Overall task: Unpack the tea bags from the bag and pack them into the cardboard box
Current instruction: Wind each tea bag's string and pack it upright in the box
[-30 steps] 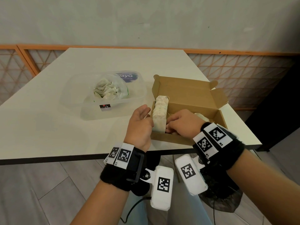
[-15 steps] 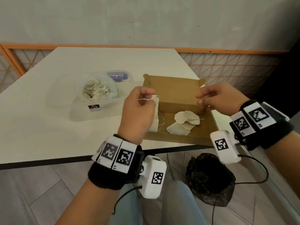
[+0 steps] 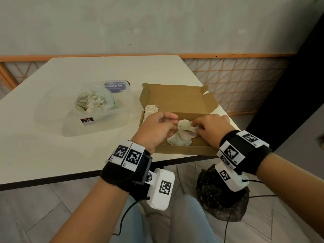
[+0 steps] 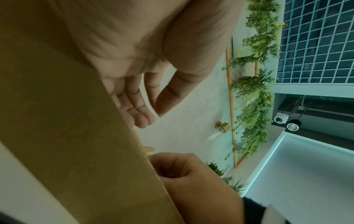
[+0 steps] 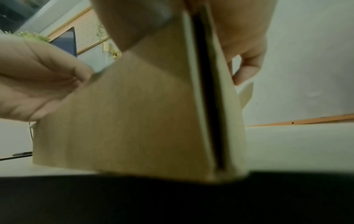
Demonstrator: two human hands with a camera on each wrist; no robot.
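Observation:
An open cardboard box sits at the table's near right corner. A row of tea bags stands along its left wall and loose tea bags lie on its floor. My right hand reaches in from the right and pinches the top loose tea bag. My left hand hovers over the box's left half with loosely bent fingers and nothing visible in them. The left wrist view shows the box wall and the left hand's relaxed fingers. A clear plastic bag of tea bags lies to the left.
The plastic bag lies in a clear plastic tub on the white table. A black bag stands on the floor under the table's right corner. My knees are just below the table edge.
My right hand dropped from the box's back flap onto the loose tea bags. My left hand moved from the standing row toward the middle of the box.

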